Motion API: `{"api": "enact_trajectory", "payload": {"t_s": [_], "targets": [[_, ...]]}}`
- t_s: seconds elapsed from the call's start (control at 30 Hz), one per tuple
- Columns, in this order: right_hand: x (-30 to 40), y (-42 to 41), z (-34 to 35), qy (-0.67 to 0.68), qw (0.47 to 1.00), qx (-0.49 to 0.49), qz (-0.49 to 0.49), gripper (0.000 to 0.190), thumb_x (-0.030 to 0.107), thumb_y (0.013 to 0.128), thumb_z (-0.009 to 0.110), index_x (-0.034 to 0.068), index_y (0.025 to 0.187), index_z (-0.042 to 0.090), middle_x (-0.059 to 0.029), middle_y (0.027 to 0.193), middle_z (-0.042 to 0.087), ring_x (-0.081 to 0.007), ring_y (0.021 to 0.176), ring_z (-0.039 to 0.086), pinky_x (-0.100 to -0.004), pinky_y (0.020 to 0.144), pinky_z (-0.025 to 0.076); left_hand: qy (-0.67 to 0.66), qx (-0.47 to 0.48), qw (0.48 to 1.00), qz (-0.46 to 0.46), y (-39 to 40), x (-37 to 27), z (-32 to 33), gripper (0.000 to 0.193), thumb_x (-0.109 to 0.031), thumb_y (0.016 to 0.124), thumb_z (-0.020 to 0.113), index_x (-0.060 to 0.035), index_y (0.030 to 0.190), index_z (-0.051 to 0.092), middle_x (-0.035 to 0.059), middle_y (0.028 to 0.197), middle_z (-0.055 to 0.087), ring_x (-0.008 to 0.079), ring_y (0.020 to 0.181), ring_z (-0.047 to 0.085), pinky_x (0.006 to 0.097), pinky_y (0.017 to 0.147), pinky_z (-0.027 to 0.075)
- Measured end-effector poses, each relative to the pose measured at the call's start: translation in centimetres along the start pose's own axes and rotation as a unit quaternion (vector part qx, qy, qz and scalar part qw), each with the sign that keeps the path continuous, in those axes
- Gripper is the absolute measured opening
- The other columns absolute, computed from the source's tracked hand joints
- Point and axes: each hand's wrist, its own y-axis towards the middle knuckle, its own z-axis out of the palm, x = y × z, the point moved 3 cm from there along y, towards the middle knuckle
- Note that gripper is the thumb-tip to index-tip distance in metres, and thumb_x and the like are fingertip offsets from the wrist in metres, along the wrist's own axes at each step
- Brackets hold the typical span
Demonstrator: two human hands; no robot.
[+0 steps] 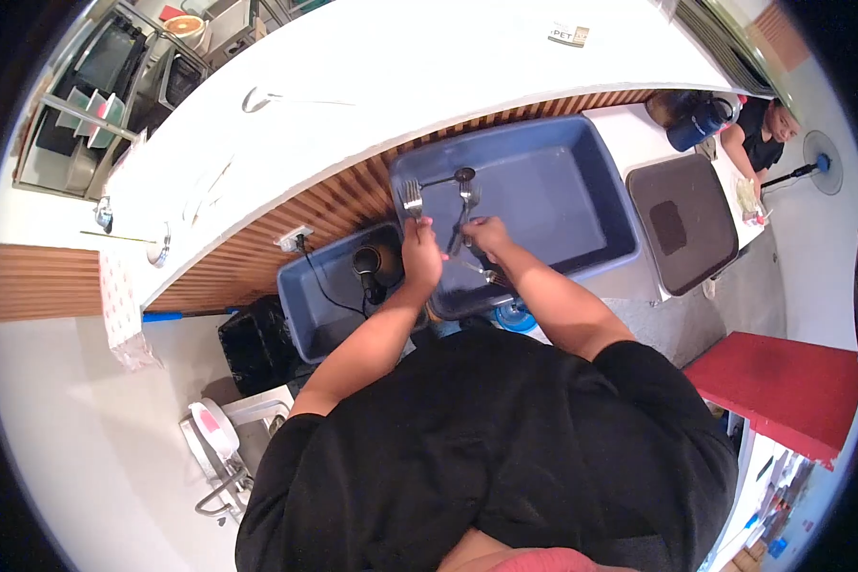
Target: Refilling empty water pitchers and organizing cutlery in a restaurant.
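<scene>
My left hand (422, 254) holds several metal forks (412, 196) upright by their handles, over the near left side of a large blue plastic tub (572, 207). Just to its right, my right hand (489, 236) grips a fork (466, 191) near the handle; its outline is a little blurred. A dark spoon (465, 174) lies in the tub beyond both hands. Another fork (492, 276) lies in the tub below my right hand. Other cutlery between the hands is too blurred to tell apart.
A smaller blue tub (304, 286) at the left holds a black corded device (369, 268). A brown tray (697, 250) and a dark blue bottle (699, 125) stand at the right, near another person. A spoon (256, 100) lies on the white counter (415, 64).
</scene>
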Motion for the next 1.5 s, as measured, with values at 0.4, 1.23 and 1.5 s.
{"api": "enact_trajectory", "payload": {"t_s": [0.4,1.23,1.5], "targets": [[9.3,-10.1,-1.9,-0.007,0.953,0.245,-0.176,0.019,0.02,0.091,0.076,0.002,0.087,0.077,0.0009,0.074,0.067,-0.0093,0.069,0.059,-0.0286,0.063,0.047,0.13,0.1,0.986,-0.006,1.1,0.1,-0.9,0.051,-0.051,0.111,0.042,-0.0033,0.117,0.059,0.0251,0.1,0.065,0.0475,0.096,0.063,0.0502,0.087,0.049],[3.4,-1.5,4.4,-0.439,0.886,-0.031,-0.148,0.03,0.014,0.096,0.058,0.002,0.119,0.074,-0.0202,0.134,0.063,-0.0379,0.131,0.054,-0.0463,0.101,0.053,0.082,0.103,0.991,-0.037,2.5,-1.2,-1.6,0.037,-0.043,0.107,0.059,-0.0106,0.09,0.052,-0.0004,0.065,0.045,0.0137,0.053,0.051,0.0369,0.056,0.06],[1.6,-3.1,0.6,-0.421,0.899,-0.027,-0.114,0.027,0.008,0.097,0.057,0.002,0.114,0.077,-0.0217,0.121,0.073,-0.0393,0.116,0.069,-0.0458,0.099,0.057,-0.031,0.065,0.985,-0.155,2.7,0.1,-1.2,0.035,-0.039,0.109,0.05,-0.0084,0.093,0.055,-0.0005,0.065,0.044,0.0116,0.048,0.042,0.0369,0.054,0.057]]}}
